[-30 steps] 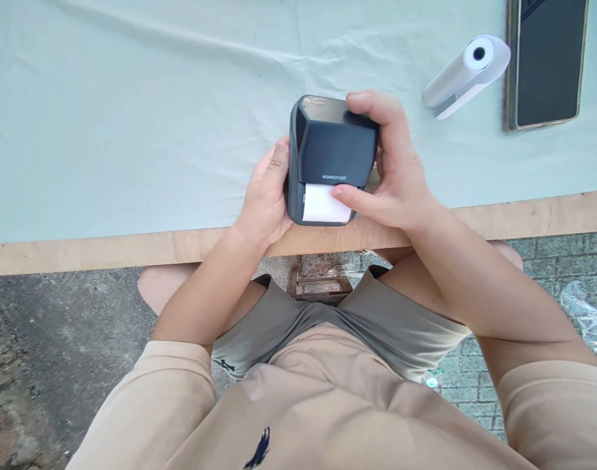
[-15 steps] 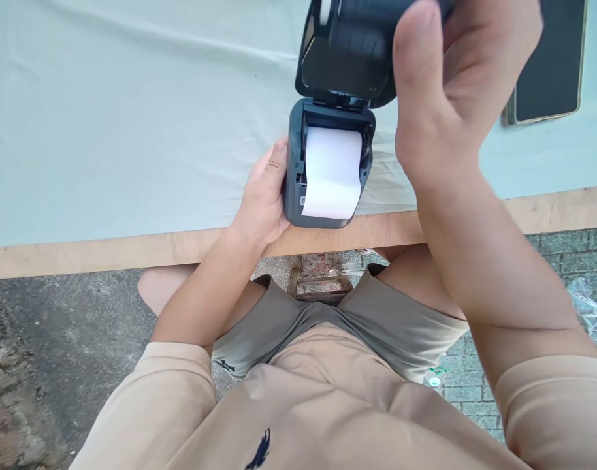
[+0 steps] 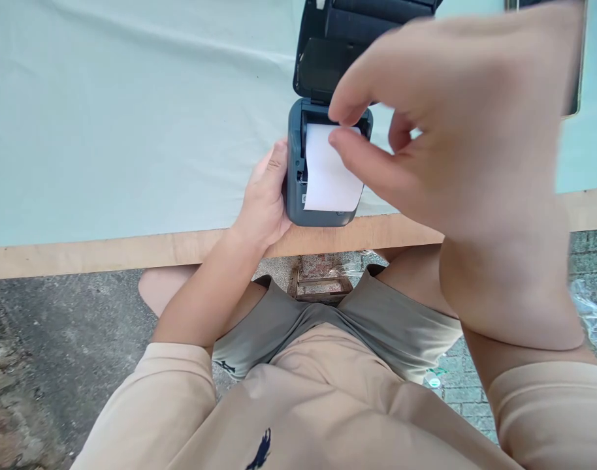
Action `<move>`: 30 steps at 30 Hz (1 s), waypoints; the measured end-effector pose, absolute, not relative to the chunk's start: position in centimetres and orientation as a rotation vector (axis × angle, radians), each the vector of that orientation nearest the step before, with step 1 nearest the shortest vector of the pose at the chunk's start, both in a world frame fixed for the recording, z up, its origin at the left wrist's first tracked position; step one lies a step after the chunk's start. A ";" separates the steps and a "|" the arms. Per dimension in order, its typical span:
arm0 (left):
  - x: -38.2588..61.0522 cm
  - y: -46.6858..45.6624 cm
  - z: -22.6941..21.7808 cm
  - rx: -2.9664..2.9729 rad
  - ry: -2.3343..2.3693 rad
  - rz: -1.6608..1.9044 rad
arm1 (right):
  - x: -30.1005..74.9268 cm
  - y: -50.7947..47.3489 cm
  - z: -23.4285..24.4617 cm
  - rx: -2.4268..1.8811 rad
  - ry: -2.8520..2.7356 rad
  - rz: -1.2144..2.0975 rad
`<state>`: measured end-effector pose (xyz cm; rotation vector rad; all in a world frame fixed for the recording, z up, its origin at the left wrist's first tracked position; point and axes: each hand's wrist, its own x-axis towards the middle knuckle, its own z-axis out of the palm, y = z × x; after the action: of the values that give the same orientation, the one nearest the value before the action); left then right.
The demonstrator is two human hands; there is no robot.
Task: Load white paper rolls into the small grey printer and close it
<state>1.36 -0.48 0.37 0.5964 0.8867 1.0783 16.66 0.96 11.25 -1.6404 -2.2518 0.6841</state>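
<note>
My left hand [image 3: 264, 196] is wrapped around the left side of a small dark grey label printer [image 3: 322, 219], thumb along its edge. The printer's black lid [image 3: 322, 68] stands swung open away from me. Inside sits a white paper roll [image 3: 330, 173], its loose end curling over the printer's front. My right hand [image 3: 440, 124] hovers over the printer's right side, blurred by motion. Its thumb and forefinger tips are close together at the roll's upper part, with a small gap between them. Whether they touch the paper I cannot tell. The right hand hides part of the lid.
A pale blue cloth [image 3: 132, 130] covers the table, which has a bare wooden front edge [image 3: 200, 250]. A dark flat device [image 3: 580, 85] lies at the top right, mostly behind my right hand. Below are my knees, a wooden stool frame [image 3: 322, 287] and clear plastic [image 3: 592, 316] on the paving.
My right hand has let go of the lid and come down and toward me, fingertips now at the paper roll. The lid stays open; my left hand holds the printer as before.
</note>
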 end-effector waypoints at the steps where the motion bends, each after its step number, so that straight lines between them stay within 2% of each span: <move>1: 1.3 -0.5 0.4 0.583 0.874 1.073 | 16.5 0.9 11.6 -1.751 -2.341 0.516; 4: 1.2 -0.5 0.6 0.597 0.909 1.042 | 16.3 0.8 11.4 -1.966 -2.553 0.213; 14: 1.1 -0.5 0.5 0.657 0.846 1.033 | 15.9 0.9 10.1 -1.886 -2.767 0.185; 19: 1.1 -0.6 0.4 0.630 0.869 1.035 | 16.4 1.3 9.6 -1.844 -2.647 0.197; 22: 1.2 -0.6 0.3 0.626 0.864 1.064 | 17.4 1.3 9.8 -1.644 -2.397 0.352; 26: 1.2 -0.5 0.1 0.611 0.896 1.091 | 19.4 1.0 9.6 -1.257 -1.901 0.844; 30: 1.0 -0.4 0.0 0.608 0.897 1.062 | 21.5 1.5 7.7 -1.140 -1.209 1.206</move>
<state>1.00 -0.39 -0.03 0.6081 0.8970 1.0618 21.51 1.53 7.70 -1.1404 -1.2086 1.2058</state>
